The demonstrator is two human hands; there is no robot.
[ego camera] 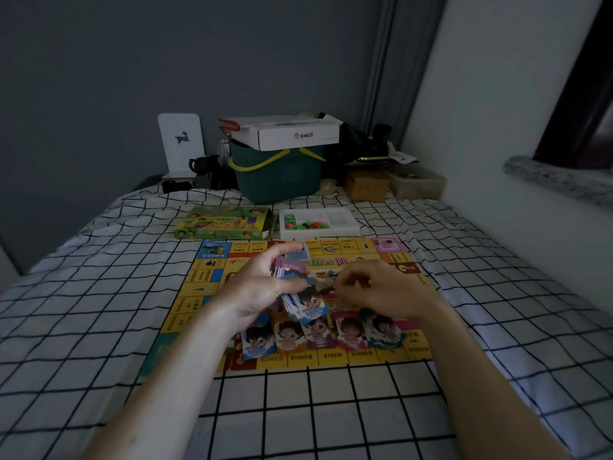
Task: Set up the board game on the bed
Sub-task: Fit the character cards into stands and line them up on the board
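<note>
The left hand (262, 287) and the fanned cards (300, 293) it grips cover the game board's (205, 283) middle. Whatever the right hand (381, 290) pinches (if anything) blurs away. Both forearms run off the bottom edge.

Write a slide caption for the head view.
Left hand holds play money over the game board on the bed.

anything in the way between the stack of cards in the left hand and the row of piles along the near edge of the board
Nothing visible blocks it. The left hand holds the card stack just above the row of piles on the board; the right hand sits off to the side.
</note>
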